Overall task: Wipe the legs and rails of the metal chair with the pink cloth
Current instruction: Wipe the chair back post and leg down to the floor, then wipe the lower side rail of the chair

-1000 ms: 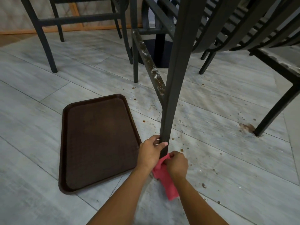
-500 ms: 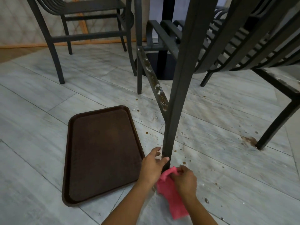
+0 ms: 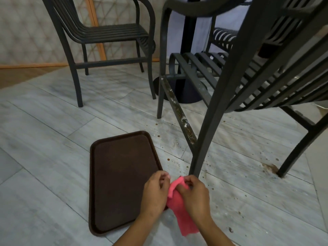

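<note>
Grey tile floor, pink cloth (image 3: 178,201) btwn both hands' fingers, by chair leg (image 3: 205,132)

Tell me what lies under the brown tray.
The brown tray lies flat on the pale tiled floor, which shows around its rim. Whatever is beneath it is covered. The left hand overlaps its right edge, hiding that stretch.

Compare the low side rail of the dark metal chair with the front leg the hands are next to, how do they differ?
The low dark metal side rail is crusted with whitish and brown grime along its length; the dark metal front leg looks mostly clean. The rail runs low and slanted away from the camera, while the leg rises steeply from the floor. The leg also looks thicker in this view. Both are dark metal and join near the leg's lower part.
</note>
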The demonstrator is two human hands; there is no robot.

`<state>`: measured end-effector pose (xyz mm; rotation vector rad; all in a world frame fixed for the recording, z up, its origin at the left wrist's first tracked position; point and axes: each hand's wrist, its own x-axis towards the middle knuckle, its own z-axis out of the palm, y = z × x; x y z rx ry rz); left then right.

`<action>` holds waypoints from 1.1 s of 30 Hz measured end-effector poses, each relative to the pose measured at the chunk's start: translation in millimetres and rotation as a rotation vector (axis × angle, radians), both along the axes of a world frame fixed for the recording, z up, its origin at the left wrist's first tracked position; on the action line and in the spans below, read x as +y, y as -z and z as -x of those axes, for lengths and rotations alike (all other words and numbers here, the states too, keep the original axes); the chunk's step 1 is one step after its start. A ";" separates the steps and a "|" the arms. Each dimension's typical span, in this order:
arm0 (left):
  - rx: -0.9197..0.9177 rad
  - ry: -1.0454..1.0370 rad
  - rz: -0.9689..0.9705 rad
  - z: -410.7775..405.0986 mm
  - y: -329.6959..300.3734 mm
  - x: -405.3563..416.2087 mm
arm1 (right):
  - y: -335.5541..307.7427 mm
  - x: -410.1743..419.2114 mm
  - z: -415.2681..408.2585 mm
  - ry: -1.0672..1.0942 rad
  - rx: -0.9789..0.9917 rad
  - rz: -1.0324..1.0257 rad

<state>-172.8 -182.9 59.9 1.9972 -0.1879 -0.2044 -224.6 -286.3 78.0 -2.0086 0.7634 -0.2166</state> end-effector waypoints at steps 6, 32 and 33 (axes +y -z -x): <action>-0.242 -0.192 0.106 13.1 -36.5 27.6 | -47.5 28.4 -32.0 0.030 -0.121 0.056; 0.124 -0.081 0.420 -96.2 -113.4 43.5 | -171.8 76.1 -130.7 -0.224 -0.116 0.471; 0.129 -0.087 0.417 -106.7 -116.1 41.4 | -170.9 75.0 -140.2 -0.216 -0.122 0.473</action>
